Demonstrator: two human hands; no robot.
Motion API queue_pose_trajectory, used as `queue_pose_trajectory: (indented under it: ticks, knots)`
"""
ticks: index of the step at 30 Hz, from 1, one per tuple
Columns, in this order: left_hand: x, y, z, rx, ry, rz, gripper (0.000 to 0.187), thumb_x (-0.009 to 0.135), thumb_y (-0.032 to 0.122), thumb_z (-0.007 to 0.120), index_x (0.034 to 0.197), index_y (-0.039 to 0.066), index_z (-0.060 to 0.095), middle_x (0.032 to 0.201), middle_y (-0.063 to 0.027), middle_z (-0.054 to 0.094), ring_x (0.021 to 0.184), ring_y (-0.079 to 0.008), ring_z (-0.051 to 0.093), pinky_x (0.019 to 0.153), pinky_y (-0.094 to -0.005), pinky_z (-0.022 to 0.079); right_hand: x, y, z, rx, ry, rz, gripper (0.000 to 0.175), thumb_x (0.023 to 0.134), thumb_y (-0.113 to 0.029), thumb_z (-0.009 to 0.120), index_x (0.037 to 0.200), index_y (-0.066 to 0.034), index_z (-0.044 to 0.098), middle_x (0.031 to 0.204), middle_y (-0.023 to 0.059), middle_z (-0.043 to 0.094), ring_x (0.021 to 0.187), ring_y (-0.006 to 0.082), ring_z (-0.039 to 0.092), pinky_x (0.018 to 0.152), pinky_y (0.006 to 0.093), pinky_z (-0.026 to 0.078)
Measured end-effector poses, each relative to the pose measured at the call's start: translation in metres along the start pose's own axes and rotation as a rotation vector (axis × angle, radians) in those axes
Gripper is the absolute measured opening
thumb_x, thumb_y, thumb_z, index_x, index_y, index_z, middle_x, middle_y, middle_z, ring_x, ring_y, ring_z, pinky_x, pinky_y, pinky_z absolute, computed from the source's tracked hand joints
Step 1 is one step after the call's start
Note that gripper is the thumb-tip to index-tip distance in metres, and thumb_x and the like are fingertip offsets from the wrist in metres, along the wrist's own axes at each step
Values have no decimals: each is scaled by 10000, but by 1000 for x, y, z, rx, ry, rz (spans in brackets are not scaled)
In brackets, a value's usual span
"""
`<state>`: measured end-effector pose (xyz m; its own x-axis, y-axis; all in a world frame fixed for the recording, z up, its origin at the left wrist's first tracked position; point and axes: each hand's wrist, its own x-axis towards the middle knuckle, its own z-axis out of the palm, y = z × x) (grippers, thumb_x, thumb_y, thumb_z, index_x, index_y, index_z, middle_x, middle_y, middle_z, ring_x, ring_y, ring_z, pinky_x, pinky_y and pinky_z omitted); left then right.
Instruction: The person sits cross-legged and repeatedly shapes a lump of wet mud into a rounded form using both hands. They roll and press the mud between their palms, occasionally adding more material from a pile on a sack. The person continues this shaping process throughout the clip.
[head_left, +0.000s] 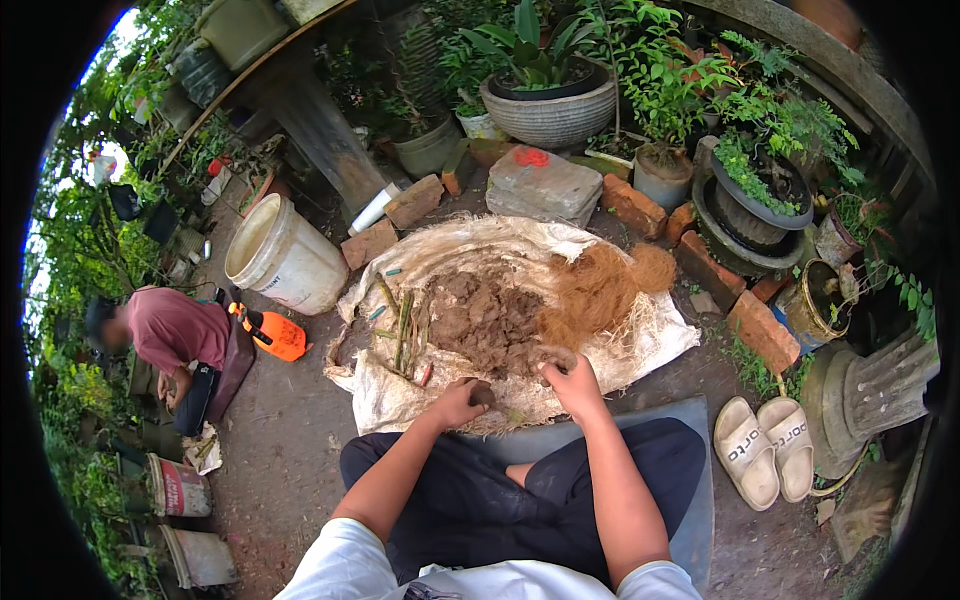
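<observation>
I sit cross-legged before a spread white woven sack (394, 390), with a heap of moist brown soil (487, 315) in its middle. My left hand (454, 405) is curled around a small dark lump of soil (481, 394) near the sack's front edge. My right hand (576, 386) pinches a clump of soil (553, 358) at the heap's lower right side. Reddish-brown coconut fibre (592, 292) lies to the right of the heap. Cut green plant stems (405, 330) lie on its left, beside a small red piece (427, 374).
A white paint bucket (300, 262) and an orange spray bottle (281, 336) stand on the left, near a seated person (180, 330). Bricks (637, 206), a stone block (544, 184) and potted plants (551, 109) line the back. Slippers (750, 457) lie to my right.
</observation>
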<state>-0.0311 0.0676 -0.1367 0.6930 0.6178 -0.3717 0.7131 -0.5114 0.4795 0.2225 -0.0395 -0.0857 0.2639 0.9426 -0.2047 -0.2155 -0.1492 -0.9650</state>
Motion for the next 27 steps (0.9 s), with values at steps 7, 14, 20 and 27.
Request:
queue_pose_trajectory:
  ticks: [7, 14, 20, 27]
  knots:
    - [-8, 3, 23, 227, 75, -134, 769, 788, 407, 742, 1444, 175, 415, 1527, -181, 311, 1402, -396, 319, 1124, -516, 338, -4, 7, 1, 38, 1, 59, 252, 930, -90, 632, 1160, 12, 637, 897, 51, 682, 781, 117, 611, 713, 262, 476]
    - [-7, 11, 29, 309, 85, -277, 876, 810, 474, 712, 1508, 184, 268, 1489, -214, 343, 1388, -401, 348, 1101, -531, 361, 11, 34, 4, -152, 59, 50, 299, 914, -167, 657, 1170, -14, 642, 1029, 119, 694, 929, 193, 647, 822, 312, 487]
    - [0, 9, 30, 341, 115, -307, 707, 828, 385, 735, 1412, 198, 383, 1367, -142, 444, 1260, -369, 487, 966, -516, 481, 13, 45, 4, -260, 69, 80, 338, 904, -226, 661, 1177, -28, 649, 988, 128, 690, 875, 191, 631, 784, 314, 485]
    - [-1, 1, 29, 271, 190, -236, 620, 821, 327, 741, 1348, 171, 455, 1286, -153, 495, 1179, -376, 542, 915, -503, 509, 10, 36, 9, -158, 23, 68, 274, 911, -93, 649, 1179, -36, 635, 857, 49, 617, 761, 121, 569, 675, 273, 447]
